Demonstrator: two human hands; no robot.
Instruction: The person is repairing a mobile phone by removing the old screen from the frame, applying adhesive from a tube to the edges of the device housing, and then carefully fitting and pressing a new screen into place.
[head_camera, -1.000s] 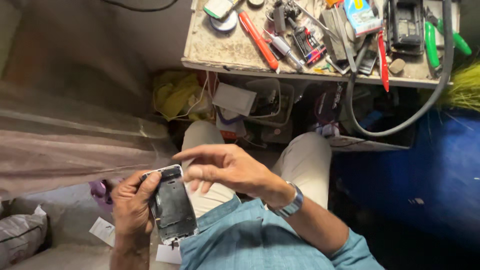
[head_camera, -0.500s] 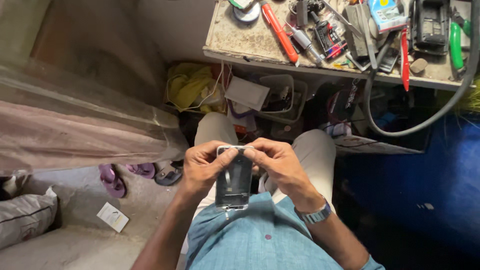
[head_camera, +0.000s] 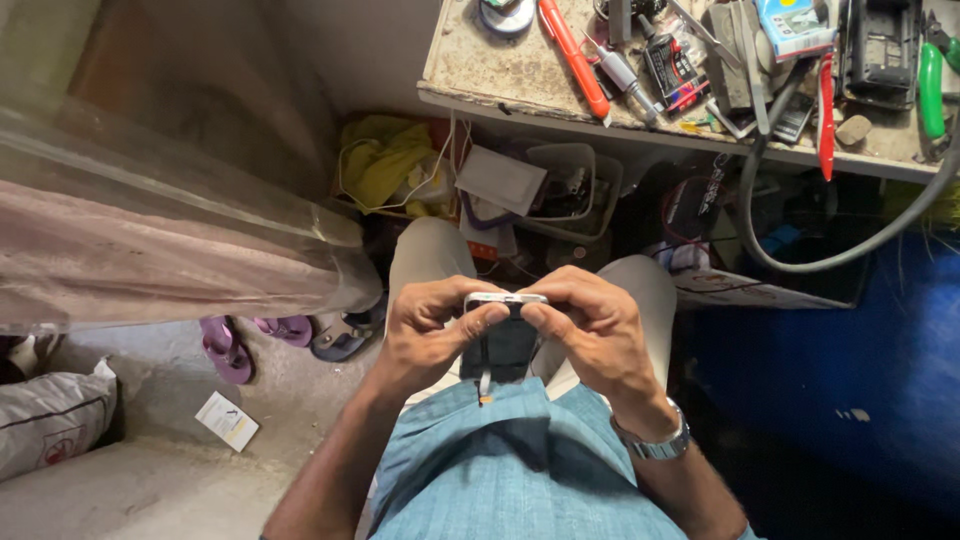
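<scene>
A dark smartphone (head_camera: 503, 345) with a silver frame is held upright over my lap, between my knees. My left hand (head_camera: 430, 330) grips its left side, with the thumb pressed against the top edge. On the other side my right hand (head_camera: 590, 335) clasps the phone, its fingertips meeting the left thumb at the top edge. A thin strip hangs from the lower part of the phone. A metal watch (head_camera: 655, 445) sits on my right wrist.
A grimy workbench (head_camera: 500, 80) at the top carries screwdrivers, an orange-handled tool (head_camera: 575, 60), a red tool (head_camera: 826, 115) and small parts. Below it are boxes, a yellow cloth (head_camera: 385, 165) and a grey hose (head_camera: 800, 260). Sandals (head_camera: 225, 350) and a white card (head_camera: 227, 420) lie on the floor at left.
The phone moved from my left hand alone at my left side to the middle of my lap. My right hand came in and closed on its top edge.
</scene>
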